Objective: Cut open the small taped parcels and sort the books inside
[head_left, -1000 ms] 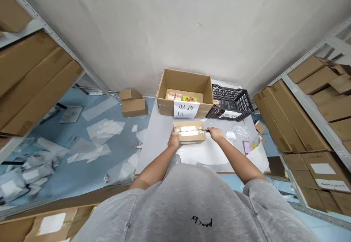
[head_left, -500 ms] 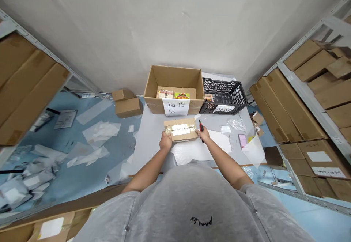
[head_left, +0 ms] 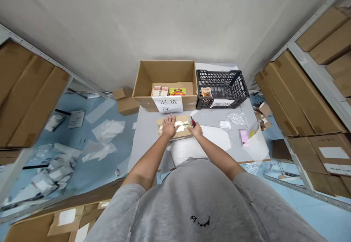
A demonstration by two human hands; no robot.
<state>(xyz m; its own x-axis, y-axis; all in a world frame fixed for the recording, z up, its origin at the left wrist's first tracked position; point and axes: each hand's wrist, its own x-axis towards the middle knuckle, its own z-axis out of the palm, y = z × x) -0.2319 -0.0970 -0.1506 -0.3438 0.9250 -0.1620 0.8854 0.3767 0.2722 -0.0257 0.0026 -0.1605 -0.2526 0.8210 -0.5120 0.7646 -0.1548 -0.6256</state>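
Note:
A small taped cardboard box (head_left: pixel 180 135) with a white label lies on the table in front of me. My left hand (head_left: pixel 169 126) rests on its top left part, fingers spread. Beside the box's right end is my right hand (head_left: pixel 195 129), its fingers wrapped round a red and black utility knife (head_left: pixel 193 122). The knife points up and away from me, and some of those fingers touch the box. I cannot tell whether its blade is out. White sheet material (head_left: pixel 203 141) lies under and beside the box.
Behind stand an open carton (head_left: pixel 141 102) with a paper sign and small packets inside, and a black plastic crate (head_left: pixel 241 99). Bubble wrap (head_left: pixel 237 119) and a pink item (head_left: pixel 244 138) lie on the table's right. Shelves with cartons (head_left: pixel 298 106) flank both sides; wrappers (head_left: pixel 108 132) litter the floor.
My left hand has moved from gripping the box's left end to lying spread on its top. My right hand still holds the knife by the right end. The view has shifted slightly.

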